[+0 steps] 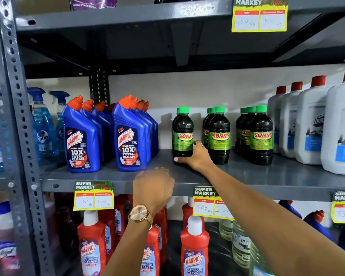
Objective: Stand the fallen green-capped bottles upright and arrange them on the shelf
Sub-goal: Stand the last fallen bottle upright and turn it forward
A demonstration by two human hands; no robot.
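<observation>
Grey steel shelving [267, 180] fills the view, its front edge hung with yellow price tags [94, 198]. Nearest, the left hand [152, 188], a gold wristwatch [140, 214] on its wrist, rests on that edge with fingers curled loosely, holding nothing. Further in, the right hand [195, 156] wraps the base of the leftmost dark green-capped plastic bottle [183, 132], thumb across the front, fingers behind. It stands upright, apart from two more upright rows [219, 134] to its right; none looks fallen. Gripped so low, a quick slide could tip it, or the knuckles could knock the neighbouring row over.
</observation>
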